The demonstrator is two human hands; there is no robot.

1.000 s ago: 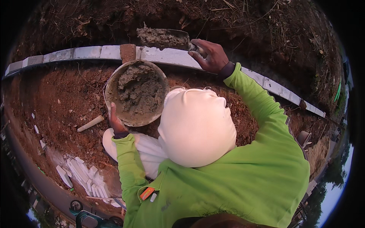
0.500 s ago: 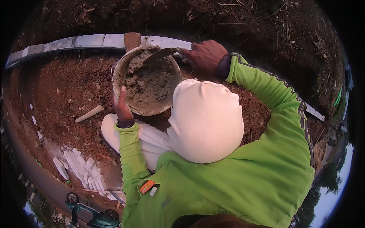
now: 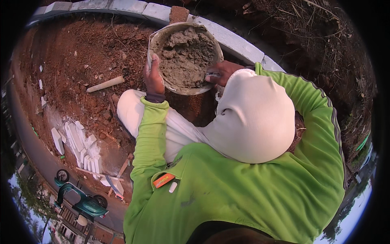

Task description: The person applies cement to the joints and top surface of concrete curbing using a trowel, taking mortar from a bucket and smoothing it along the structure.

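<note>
My left hand (image 3: 153,75) grips the left side of a pale bucket (image 3: 185,90) holding lumpy grey mortar (image 3: 183,53), its thumb up along the rim. My right hand (image 3: 219,73) is curled at the bucket's right inner side, closed on the trowel handle; the blade is hard to make out in the mortar. Just behind the bucket stand a reddish brick (image 3: 178,13) and a row of white blocks (image 3: 227,34). My knee in white trousers (image 3: 256,114) hides part of my right forearm.
Red soil (image 3: 73,49) with a loose pale pipe (image 3: 105,84) lies to the left, with white offcuts (image 3: 83,150) and planks lower down. A green scooter (image 3: 81,197) stands on the road. Dark earth with dry roots (image 3: 308,28) borders the blocks at upper right.
My right hand with the trowel has come down from above the blocks into the bucket. The view has shifted, so bucket and left hand sit higher and farther right; more scooter shows.
</note>
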